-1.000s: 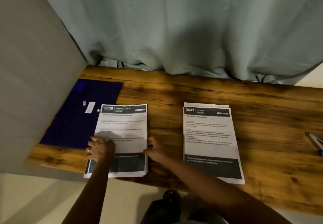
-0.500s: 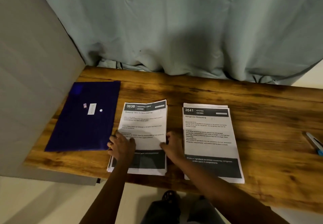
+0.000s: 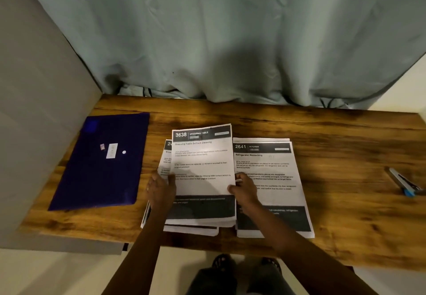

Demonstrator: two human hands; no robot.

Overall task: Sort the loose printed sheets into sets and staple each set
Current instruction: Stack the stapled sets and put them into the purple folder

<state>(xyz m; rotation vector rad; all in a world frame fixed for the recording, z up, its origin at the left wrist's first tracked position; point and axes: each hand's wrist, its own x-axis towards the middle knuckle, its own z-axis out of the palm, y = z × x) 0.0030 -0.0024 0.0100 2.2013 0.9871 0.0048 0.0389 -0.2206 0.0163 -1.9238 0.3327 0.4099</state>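
Sheet 3638, in left hand and right hand, mostly hides stack

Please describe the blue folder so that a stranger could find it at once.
Start at the wooden table's left end. The blue folder lies flat there, left of the printed sheets; only it is dark blue, with a white label.

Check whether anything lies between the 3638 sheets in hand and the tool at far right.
Yes: the 2641 stack lies flat between the 3638 sheets and the tool, right beside the sheets. Nothing else visible past it.
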